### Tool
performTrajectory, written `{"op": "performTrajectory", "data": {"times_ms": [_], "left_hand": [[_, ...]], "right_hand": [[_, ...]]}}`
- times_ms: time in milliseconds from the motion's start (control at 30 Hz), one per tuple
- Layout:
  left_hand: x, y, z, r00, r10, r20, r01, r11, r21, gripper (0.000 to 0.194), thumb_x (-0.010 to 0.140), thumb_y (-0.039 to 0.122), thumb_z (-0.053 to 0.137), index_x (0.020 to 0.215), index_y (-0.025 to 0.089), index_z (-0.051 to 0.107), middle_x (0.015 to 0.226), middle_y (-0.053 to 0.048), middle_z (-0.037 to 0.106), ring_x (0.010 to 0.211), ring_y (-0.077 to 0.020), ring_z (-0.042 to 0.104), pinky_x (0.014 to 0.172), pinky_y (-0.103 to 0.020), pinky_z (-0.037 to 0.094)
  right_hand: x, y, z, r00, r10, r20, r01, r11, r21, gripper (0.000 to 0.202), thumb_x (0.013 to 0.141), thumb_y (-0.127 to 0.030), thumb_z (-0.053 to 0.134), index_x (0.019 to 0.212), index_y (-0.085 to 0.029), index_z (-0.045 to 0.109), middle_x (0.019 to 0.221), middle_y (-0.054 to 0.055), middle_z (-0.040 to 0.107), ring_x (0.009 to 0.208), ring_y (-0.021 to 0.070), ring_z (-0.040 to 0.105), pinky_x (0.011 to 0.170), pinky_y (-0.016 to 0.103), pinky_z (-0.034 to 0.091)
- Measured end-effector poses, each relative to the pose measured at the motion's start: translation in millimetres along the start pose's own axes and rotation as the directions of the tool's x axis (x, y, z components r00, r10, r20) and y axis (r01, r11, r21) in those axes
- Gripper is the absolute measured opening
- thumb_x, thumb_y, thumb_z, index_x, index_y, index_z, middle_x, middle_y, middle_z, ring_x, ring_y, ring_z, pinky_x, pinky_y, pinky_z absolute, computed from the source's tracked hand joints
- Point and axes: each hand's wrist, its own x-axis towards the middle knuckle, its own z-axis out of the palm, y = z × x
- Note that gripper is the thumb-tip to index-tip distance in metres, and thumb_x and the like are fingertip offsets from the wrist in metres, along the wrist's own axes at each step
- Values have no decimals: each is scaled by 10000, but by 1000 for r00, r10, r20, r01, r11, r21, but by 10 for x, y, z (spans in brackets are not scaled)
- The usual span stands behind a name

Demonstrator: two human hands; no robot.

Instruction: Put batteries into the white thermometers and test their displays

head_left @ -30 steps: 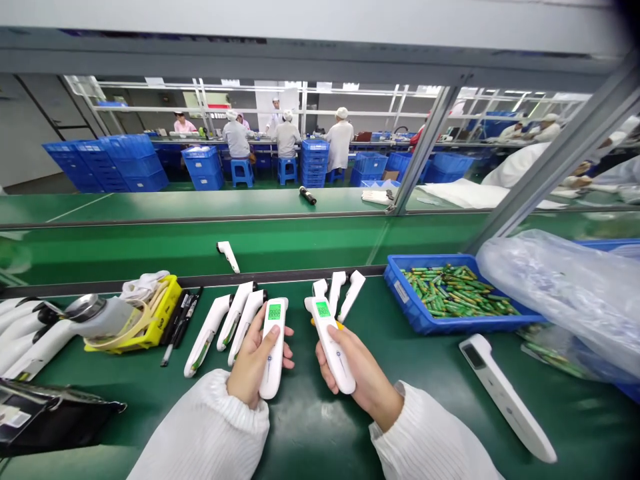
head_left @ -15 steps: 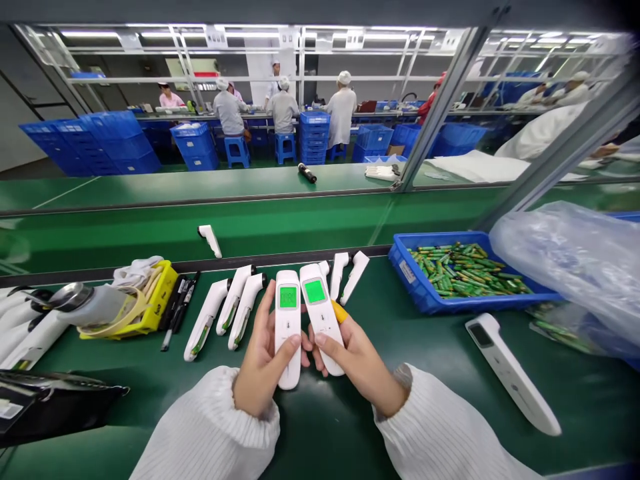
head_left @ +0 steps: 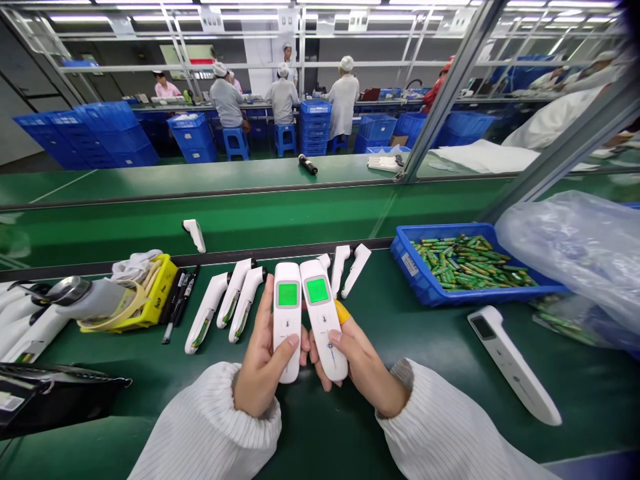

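My left hand (head_left: 263,363) is closed around a white infrared thermometer (head_left: 287,320), its thumb resting low on the front face. A second infrared thermometer (head_left: 320,300) is gripped in my right hand (head_left: 357,353), tilted slightly, with that thumb on its lower front. Both screens glow green and face me, and the two upper ends sit side by side. A yellow cover (head_left: 342,312) wraps one finger of my right hand. Left of my hands lie several white thermometers (head_left: 249,303) with batteries showing in their handles. Behind my right hand rest more white thermometers (head_left: 356,270).
On the right are a blue tray (head_left: 425,293) of green batteries (head_left: 465,263), a lone thermometer (head_left: 517,370) and a clear plastic bag (head_left: 575,253). Leftward stand a yellow box (head_left: 163,293), pens (head_left: 181,300) and a black pouch (head_left: 55,400). One thermometer (head_left: 195,235) lies on the green belt (head_left: 280,230).
My right thumb has shifted up a little, uncovering a blue logo on that thermometer. The left screen's digits are no longer visible. The thermometer on the belt has moved left.
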Motion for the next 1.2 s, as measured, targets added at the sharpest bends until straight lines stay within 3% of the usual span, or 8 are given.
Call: {"op": "performTrajectory", "data": {"times_ms": [200,567,867,933,1033,1067,1133,1200], "left_hand": [[13,-30,6,1000,24,5,-23,999,-32,795,886,240,564,1494,346,62,734,17,566,604,-134,501,623,-290,485],[9,-48,12,997,-1,72,10,992,-125,785,923,229,488,1489,345,-44,795,3,602,655,-142,521,692,-304,471],[-16,-133,-32,996,36,85,-33,999,-41,705,944,295,464,1482,395,19,900,2,634,722,-141,573,774,-312,498],[7,-135,-56,998,51,40,-51,999,-5,688,938,303,477,1482,400,66,1045,-15,640,873,-160,611,854,-313,490],[39,-101,-62,985,126,-118,-117,990,83,700,901,313,550,1474,396,157,1382,-10,477,1179,-190,522,995,-282,419],[44,-84,-53,981,136,-138,-124,988,92,739,886,315,574,1476,401,136,1407,-14,451,1134,-192,557,960,-280,454],[43,-53,-28,991,98,-91,-93,994,61,873,857,320,615,1472,431,6,1316,-50,531,804,-170,665,710,-295,569],[39,-40,-10,999,45,-31,-44,998,39,990,818,314,665,1454,452,-81,1205,-66,603,572,-148,638,468,-272,548]], "right_hand": [[-2,36,5,999,-35,-20,36,999,30,353,933,-443,452,1184,-196,424,731,-9,577,414,88,500,407,215,368],[34,17,22,996,-82,-36,83,996,24,269,904,-426,531,1035,-205,451,704,-38,538,376,53,458,345,171,338],[41,-7,-17,997,-74,-38,75,997,17,405,888,-448,551,1174,-198,411,630,-63,511,355,57,430,322,158,338],[50,9,-27,998,-66,-13,67,997,38,357,900,-437,536,1147,-202,430,675,-49,531,372,53,447,350,164,346],[61,37,-35,997,-49,54,48,998,31,282,919,-413,522,1096,-200,466,768,-17,570,453,57,518,443,181,388],[62,46,-34,996,-45,80,44,999,11,271,924,-406,521,1089,-195,477,783,-8,581,493,65,544,483,189,406],[57,63,-28,993,-30,112,34,999,-37,286,929,-424,514,1083,-183,499,780,6,597,555,89,582,517,198,423],[46,77,-20,995,2,98,8,995,-101,355,924,-479,495,1105,-173,506,764,18,612,560,112,602,475,195,410]]}}
